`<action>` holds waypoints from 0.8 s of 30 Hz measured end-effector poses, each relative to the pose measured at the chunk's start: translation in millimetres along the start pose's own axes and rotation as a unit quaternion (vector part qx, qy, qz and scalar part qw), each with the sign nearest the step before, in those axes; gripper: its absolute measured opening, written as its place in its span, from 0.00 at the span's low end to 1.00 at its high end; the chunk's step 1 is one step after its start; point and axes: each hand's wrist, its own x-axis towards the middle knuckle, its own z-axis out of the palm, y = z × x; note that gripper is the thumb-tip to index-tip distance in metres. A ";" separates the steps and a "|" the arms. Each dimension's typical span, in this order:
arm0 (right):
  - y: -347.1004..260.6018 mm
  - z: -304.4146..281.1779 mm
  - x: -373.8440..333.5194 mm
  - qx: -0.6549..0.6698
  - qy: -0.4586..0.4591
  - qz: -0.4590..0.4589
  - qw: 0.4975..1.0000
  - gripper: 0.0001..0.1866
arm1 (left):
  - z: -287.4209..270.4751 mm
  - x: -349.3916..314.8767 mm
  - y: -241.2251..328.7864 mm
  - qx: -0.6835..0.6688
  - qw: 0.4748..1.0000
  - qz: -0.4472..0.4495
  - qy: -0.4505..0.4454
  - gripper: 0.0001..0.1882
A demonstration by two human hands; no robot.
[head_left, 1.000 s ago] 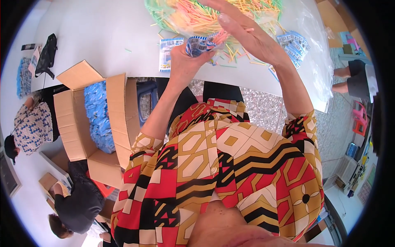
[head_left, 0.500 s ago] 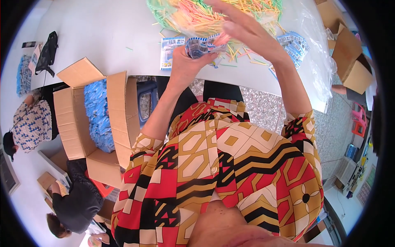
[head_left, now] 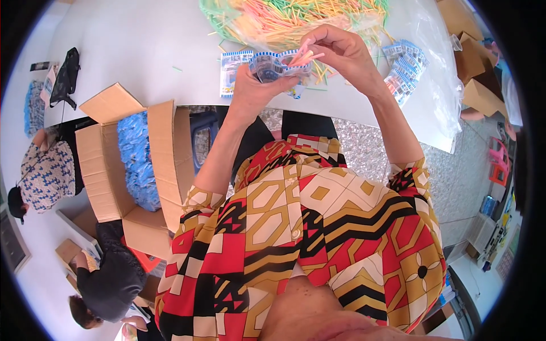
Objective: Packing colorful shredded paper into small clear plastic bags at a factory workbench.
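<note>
My left hand [head_left: 249,94] is closed around a small clear plastic packet [head_left: 268,67] with a blue-and-white striped edge, its mouth facing right. Thin pink sticks [head_left: 303,58] poke out of that mouth. The fingers of my right hand [head_left: 348,59] pinch toward their outer ends, just right of the packet. Beyond both hands, a large clear bag lies spread out under a heap of thin pink, yellow and green sticks [head_left: 318,16]. A flat packet [head_left: 229,77] of the same print lies left of my left hand. More such packets [head_left: 406,63] overlap to the right of my right forearm.
Loose sticks are scattered on the white table [head_left: 142,45]. Clear plastic sheeting [head_left: 438,74] covers its right end. At left stands an open cardboard box [head_left: 99,165] filled with blue packets [head_left: 136,159], near a blue stool [head_left: 203,133]. Two people work further left.
My right hand has come down and nearer, from over the stick heap to the packet's mouth, and its fingers have closed on the pink sticks. My left hand keeps its hold on the packet.
</note>
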 end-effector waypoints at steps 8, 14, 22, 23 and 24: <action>-2.0 9.3 -5.6 0.076 0.011 0.049 0.996 0.06 | -0.6 -0.6 1.1 -0.016 1.000 0.001 0.002 0.13; 1.9 10.8 -10.2 0.017 0.043 0.028 0.999 0.07 | 1.2 -0.5 2.1 -0.028 0.999 -0.008 0.018 0.13; -3.2 14.7 -11.5 0.029 0.048 0.048 0.997 0.10 | -0.9 -1.1 -2.4 0.031 0.999 0.013 -0.012 0.12; -2.6 14.5 -12.0 0.031 0.050 0.049 0.997 0.10 | -0.4 -0.9 -2.4 0.032 0.999 0.017 -0.014 0.12; -1.6 15.3 -12.2 0.031 0.052 0.050 0.997 0.10 | 0.3 -1.0 -2.1 0.033 0.999 0.016 -0.016 0.12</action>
